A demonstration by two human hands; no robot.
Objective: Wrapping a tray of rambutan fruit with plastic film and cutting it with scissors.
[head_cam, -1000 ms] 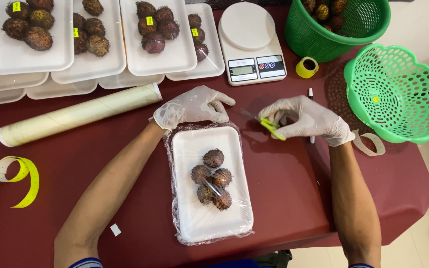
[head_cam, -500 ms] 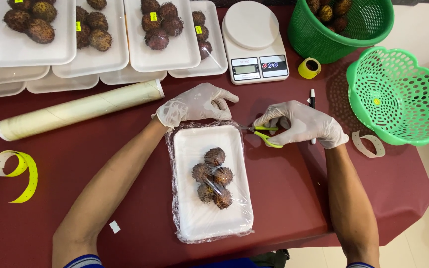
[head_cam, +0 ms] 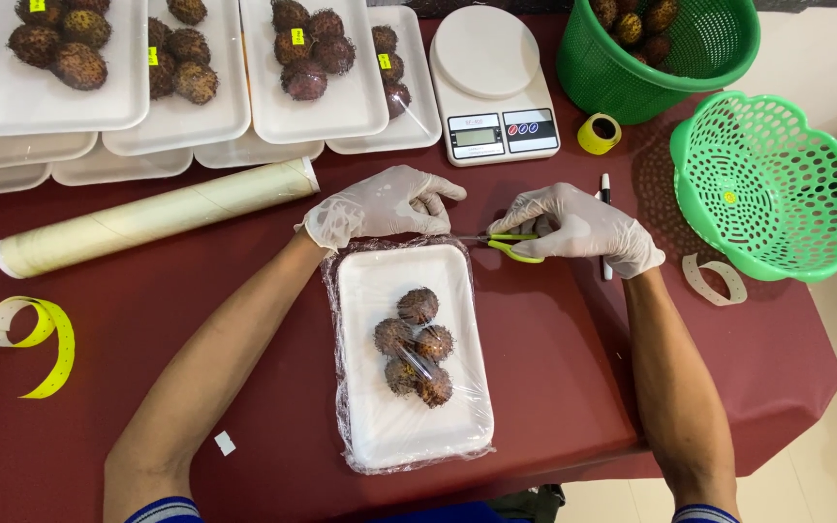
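Note:
A white foam tray with several spiky dark fruits lies wrapped in clear film on the dark red table. My left hand, in a white glove, presses on the film at the tray's far edge. My gloved right hand holds yellow-handled scissors, their blades pointing left toward the film beside my left hand.
A roll of cling film lies to the left. Behind stand white trays of fruit, a white kitchen scale, a yellow tape roll, a green basket of fruit and an empty green basket. A pen and label strips lie nearby.
My right hand has moved left with the scissors, bringing the blades up to the film at the tray's far edge. My left hand stays on the film.

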